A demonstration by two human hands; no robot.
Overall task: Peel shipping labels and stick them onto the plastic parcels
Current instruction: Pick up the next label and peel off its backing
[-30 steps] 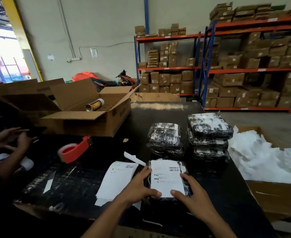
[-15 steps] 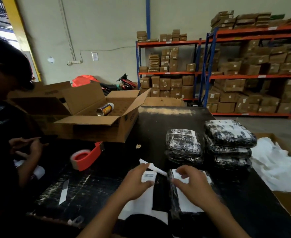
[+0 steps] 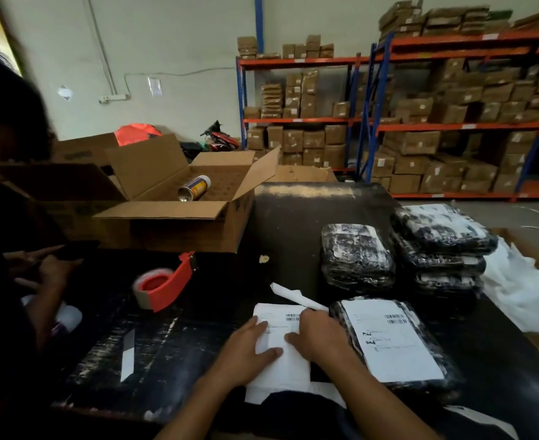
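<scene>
Both your left hand (image 3: 249, 347) and right hand (image 3: 317, 336) press flat, fingers spread, holding nothing, on a label sheet (image 3: 277, 360) beside a labelled parcel (image 3: 392, 341) on the table (image 3: 293, 223).

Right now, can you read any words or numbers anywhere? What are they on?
Parcel label: a barcode and big dark letters, maybe "E", too blurred to read.
Label sheet under both hands: a barcode and small print, unreadable.
Spray can in the box: yellow print, blurred.
Box side: dark print, unreadable.
Shelf cartons: white stickers, too small.
Nothing can be quoted for sure.
</scene>
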